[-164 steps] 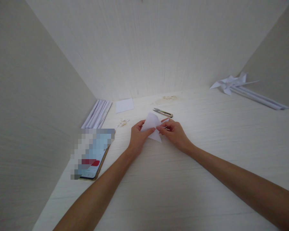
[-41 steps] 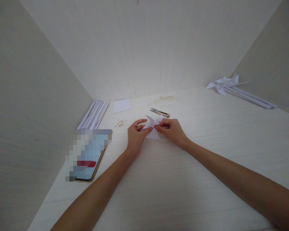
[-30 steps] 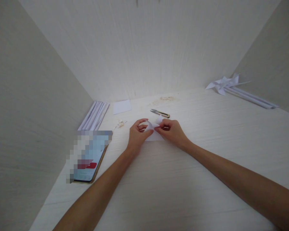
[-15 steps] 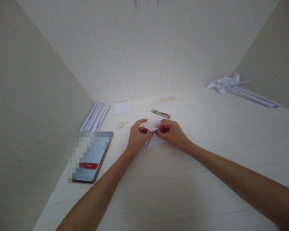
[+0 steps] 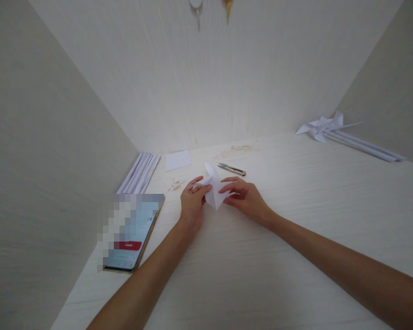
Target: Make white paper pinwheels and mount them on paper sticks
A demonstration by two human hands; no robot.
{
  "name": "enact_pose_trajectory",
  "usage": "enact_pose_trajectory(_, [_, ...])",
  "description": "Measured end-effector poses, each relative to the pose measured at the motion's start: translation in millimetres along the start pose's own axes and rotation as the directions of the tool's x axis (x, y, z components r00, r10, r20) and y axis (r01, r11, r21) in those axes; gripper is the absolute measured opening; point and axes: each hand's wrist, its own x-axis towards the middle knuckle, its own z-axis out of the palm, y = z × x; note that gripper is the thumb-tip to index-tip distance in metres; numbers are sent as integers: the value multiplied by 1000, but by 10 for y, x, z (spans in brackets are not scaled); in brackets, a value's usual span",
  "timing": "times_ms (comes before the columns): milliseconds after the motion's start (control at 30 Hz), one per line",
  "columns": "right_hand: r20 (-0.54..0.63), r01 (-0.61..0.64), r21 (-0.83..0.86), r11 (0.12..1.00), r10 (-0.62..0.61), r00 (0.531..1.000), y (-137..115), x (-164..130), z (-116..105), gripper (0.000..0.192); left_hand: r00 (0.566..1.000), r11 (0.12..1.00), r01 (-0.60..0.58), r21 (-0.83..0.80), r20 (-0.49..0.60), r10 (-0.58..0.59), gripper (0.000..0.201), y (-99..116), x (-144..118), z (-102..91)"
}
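Observation:
A small folded white paper piece [image 5: 214, 190] stands between my two hands above the pale wooden desk [image 5: 248, 256]. My left hand [image 5: 192, 201] pinches its left side with thumb and fingers. Fingertips of my right hand [image 5: 245, 196] grip its right edge. A point of the paper sticks up toward the back wall. Small thread snips [image 5: 232, 169] lie just behind the paper, apart from both hands.
A phone [image 5: 132, 231] with a lit screen lies at the left. Rolled white paper sticks [image 5: 140, 166] rest along the left wall, a white paper square [image 5: 178, 160] beside them. Paper scraps [image 5: 175, 184] lie nearby. A finished paper pinwheel [image 5: 319, 127] on long sticks sits at the back right.
The paper has been turned and refolded between my fingers, its point now standing upright. Both hands have shifted slightly toward me and the view has tilted up a little.

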Motion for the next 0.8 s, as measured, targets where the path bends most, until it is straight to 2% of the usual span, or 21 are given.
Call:
enact_pose_trajectory(133, [-32, -9, 46, 999, 11, 999, -37, 3, 12, 9, 1000, 1000, -6, 6, 5, 6, 45, 0, -21, 11])
enact_pose_trajectory(333, [-98, -23, -16, 1000, 21, 995, -64, 8, 25, 9, 999, 998, -18, 67, 35, 16, 45, 14, -67, 31])
enact_pose_trajectory(500, [-106, -45, -98, 994, 35, 994, -64, 18, 19, 14, 999, 993, -20, 114, 34, 17, 46, -15, -67, 26])
enact_pose_trajectory(800, [-144, -61, -146, 987, 40, 989, -46, 37, 11, 18, 997, 987, -34, 157, 71, 23, 46, -57, -70, 14])
